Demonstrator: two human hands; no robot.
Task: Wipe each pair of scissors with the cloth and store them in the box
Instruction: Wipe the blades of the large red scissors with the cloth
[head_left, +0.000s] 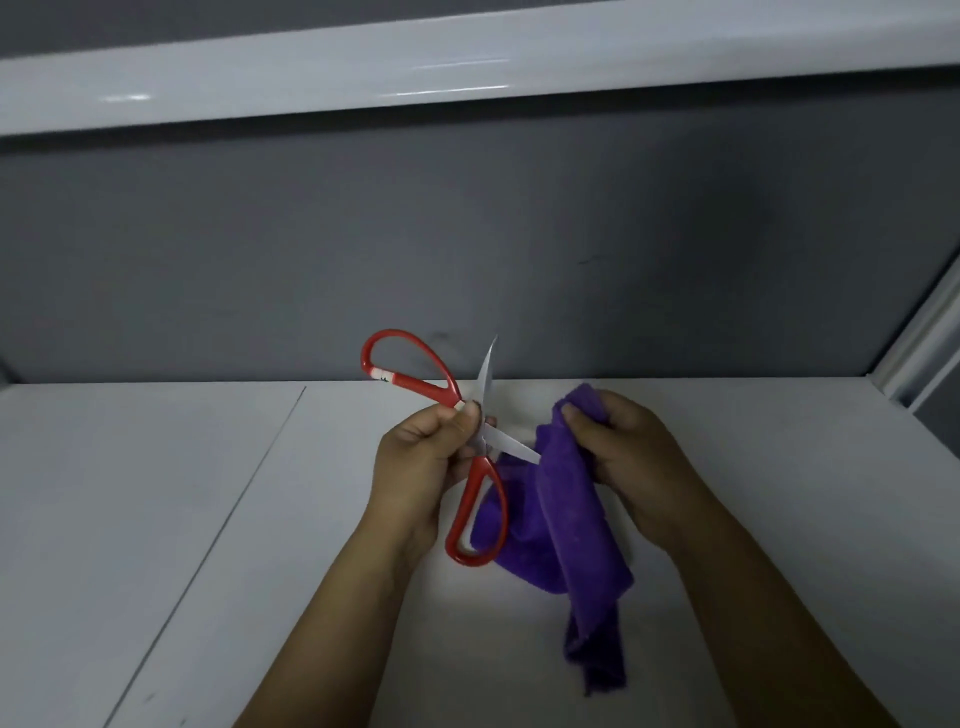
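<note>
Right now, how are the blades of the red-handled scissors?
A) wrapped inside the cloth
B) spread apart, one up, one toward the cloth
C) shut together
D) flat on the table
B: the left hand holds the scissors near the pivot with blades apart, one pointing up, the other toward the purple cloth gripped by the right hand.

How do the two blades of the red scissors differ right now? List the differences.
The upper blade stands near upright; the lower blade slants down to the right. The upper blade's tip is in free air; the lower blade's tip is at the purple cloth held by the right hand. Both are bare metal on the same scissors, spread wide, meeting under the fingers of the left hand.
</note>
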